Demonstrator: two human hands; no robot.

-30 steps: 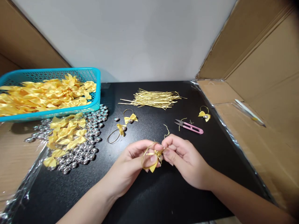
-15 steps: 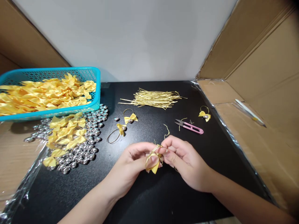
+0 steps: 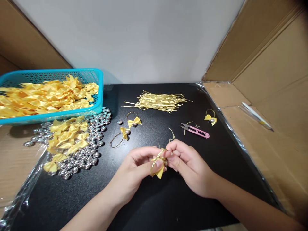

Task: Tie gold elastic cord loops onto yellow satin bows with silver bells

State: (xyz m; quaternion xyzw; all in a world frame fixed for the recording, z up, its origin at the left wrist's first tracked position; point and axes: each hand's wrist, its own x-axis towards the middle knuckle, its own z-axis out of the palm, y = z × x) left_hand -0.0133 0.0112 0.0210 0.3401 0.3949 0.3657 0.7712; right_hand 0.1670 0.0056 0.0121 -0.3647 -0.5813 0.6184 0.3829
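A yellow satin bow (image 3: 159, 173) with a loop of gold cord (image 3: 154, 163) is pinched between the thumb and fingers of my left hand (image 3: 136, 168). My right hand (image 3: 192, 170) is closed at the bow's right side, thumb against forefinger, on the gold cord there. The fingers mostly hide the middle of the bow and the cord ends. Beyond my hands lie two bows with silver beads and cord loops, one (image 3: 134, 122) behind the other (image 3: 124, 132). A similar beaded bow (image 3: 210, 119) lies farther right.
A turquoise basket (image 3: 72, 112) full of yellow bows stands at left. Before it are loose bows (image 3: 69, 136) among silver beads (image 3: 83, 160). Cut gold cords (image 3: 158, 102) lie at the back. Pink thread snips (image 3: 198, 132) rest beside cord scraps. A slim white-ended tool (image 3: 257, 117) lies on the cardboard.
Both hands stay in nearly the same place. The bow and its loop have shifted very slightly in my fingers; the other things have not moved.
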